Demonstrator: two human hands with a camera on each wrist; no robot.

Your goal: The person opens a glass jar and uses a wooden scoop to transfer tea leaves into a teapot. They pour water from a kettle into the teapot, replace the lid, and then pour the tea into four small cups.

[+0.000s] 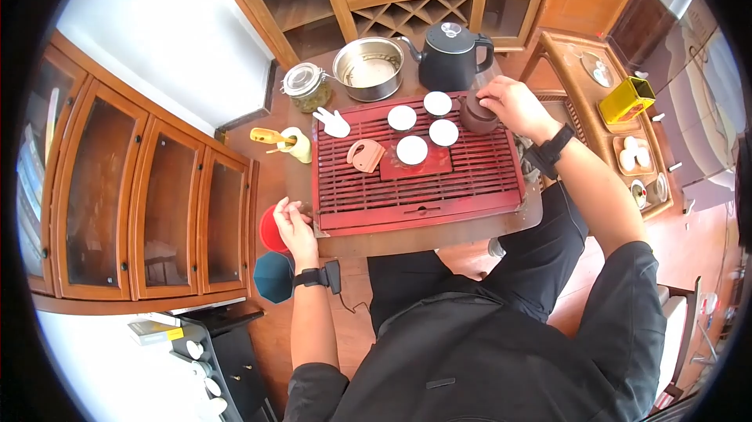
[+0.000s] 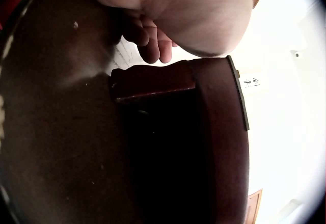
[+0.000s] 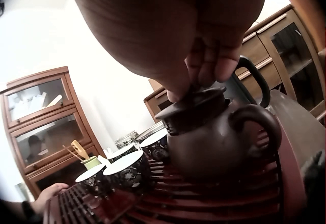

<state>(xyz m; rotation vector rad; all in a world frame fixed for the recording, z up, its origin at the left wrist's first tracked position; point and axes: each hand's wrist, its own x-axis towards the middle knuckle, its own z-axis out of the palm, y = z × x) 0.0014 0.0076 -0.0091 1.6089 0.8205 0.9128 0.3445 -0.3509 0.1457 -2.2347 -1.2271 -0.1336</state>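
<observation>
At the tray's right back corner, my right hand pinches the lid of a dark brown clay teapot. The lid is tilted over the pot's mouth, its inner rim showing. Beside the pot stand several small cups, white inside and dark patterned outside. The slatted red tea tray carries them. My left hand rests by the tray's left front corner with fingers loosely bent, holding nothing. A pink clay piece with a loop handle and a white hand-shaped ornament lie on the tray's left.
Behind the tray stand a lidded glass jar, a steel pot and a black kettle. A pale holder with wooden tools is left of it. Below my left hand are a red container and a blue bin.
</observation>
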